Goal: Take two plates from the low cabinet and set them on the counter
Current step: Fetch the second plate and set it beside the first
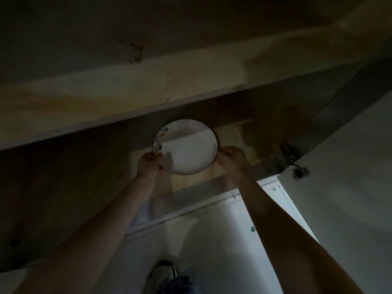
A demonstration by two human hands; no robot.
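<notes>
White glazed plate held at opposite rims by two bare hands, seen from above in dim light. Left hand pinches the near-left rim, thumb laid over the top face beside the printed motifs, fingers under; right hand closes on the right rim close to the small lettering, fingers curled beneath, thumb hard to make out in the shadow. Whether one plate or a stack of two is gripped cannot be told from this angle. Plate sits at the mouth of the low cabinet, just above its stained shelf floor and below the thick front edge of the counter, which crosses the view on the far side. Open cabinet door stands to the right, its hinge near the right wrist; pale floor and one shoe lie near.

Judged step: withdrawing the plate from the cabinet. To do it well, keep the plate level, draw it toward the body until its far rim clears the counter edge, only then raise it; keep the right elbow off the door and hinge; both grips firm, since glaze is slick
</notes>
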